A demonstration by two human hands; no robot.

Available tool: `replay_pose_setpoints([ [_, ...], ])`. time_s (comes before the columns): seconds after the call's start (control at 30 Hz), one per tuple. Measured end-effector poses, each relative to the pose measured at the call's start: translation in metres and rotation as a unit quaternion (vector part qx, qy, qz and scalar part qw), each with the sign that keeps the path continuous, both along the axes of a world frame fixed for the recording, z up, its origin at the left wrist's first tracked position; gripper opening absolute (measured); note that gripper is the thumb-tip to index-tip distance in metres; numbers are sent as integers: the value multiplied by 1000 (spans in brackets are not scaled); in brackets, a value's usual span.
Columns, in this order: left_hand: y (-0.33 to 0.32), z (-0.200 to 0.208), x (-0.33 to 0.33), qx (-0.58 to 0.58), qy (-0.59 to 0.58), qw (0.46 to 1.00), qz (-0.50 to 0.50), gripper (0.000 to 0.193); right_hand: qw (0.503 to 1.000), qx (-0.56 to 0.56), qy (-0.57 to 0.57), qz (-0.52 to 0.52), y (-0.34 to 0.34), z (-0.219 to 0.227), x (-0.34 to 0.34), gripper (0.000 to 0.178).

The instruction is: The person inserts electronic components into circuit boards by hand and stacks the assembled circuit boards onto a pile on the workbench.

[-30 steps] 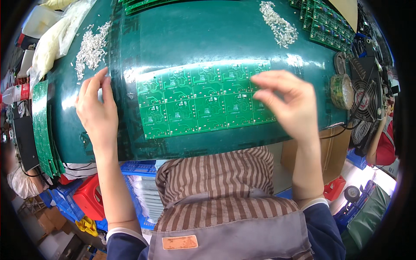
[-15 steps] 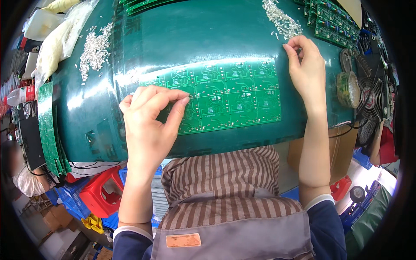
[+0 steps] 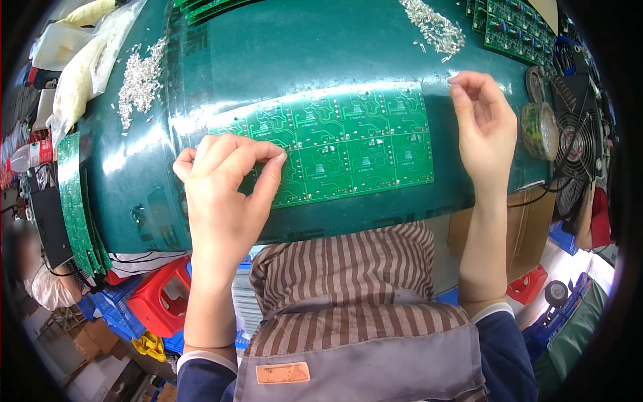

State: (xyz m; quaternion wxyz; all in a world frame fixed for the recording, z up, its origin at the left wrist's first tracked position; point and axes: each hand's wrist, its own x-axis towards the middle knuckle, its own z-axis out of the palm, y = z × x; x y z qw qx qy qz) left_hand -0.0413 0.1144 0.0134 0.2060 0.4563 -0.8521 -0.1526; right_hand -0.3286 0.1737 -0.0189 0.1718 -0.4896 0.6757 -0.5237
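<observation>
A green circuit board panel [image 3: 375, 164], divided into repeated sections with small parts on it, lies flat on the green mat. Over its left part is my left hand [image 3: 224, 177], thumb and index finger pinched close to the board; whatever is between the tips is too small to make out. To the right of the panel my right hand [image 3: 485, 124] is raised, its thumb and index finger also pinched together, with any tiny thing there unclear. Just beyond it lies a pile of small clear parts [image 3: 435, 30]. A second such pile [image 3: 140, 80] is at the far left.
The green mat [image 3: 301, 60] covers the table. Stacked green boards stand at the left edge [image 3: 77, 201] and populated boards lie at the far right [image 3: 519, 37]. A tape roll [image 3: 538, 130] and a fan [image 3: 575, 147] are on the right. A plastic bag [image 3: 80, 80] lies far left.
My right hand has drawn back from the right-hand pile of clear parts, toward me and slightly right. My left hand has shifted slightly left and stays pinched over the panel.
</observation>
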Motion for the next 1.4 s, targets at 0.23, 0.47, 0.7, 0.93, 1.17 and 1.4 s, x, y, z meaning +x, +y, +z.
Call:
replay_pose_setpoints([
  [0.23, 3, 3, -5, -81, -42, 995, -34, 11, 992, 13, -107, 61, 19, 10, 27, 6],
  [0.47, 0, 7, -4, -102, -64, 990, -66, 13, 992, 47, 64, 96, 25, 4, 26, 9],
  [0.7, 3, 0, -1, -97, -27, 994, -49, 14, 996, 39, 25, 79, 28, 0, 23, 8],
  [0.93, 1, -2, 6, -47, -1, 998, -28, 14, 995, 46, 27, 87, 27, 1, 22, 9],
  [1.17, -21, -2, 36, 18, 119, 989, 85, 9, 994, 57, 38, 87, 26, 4, 21, 9],
  [1.4, -70, -8, 94, -17, 31, 941, 336, 21, 983, 51, 149, 96, 27, 13, 21, 10],
])
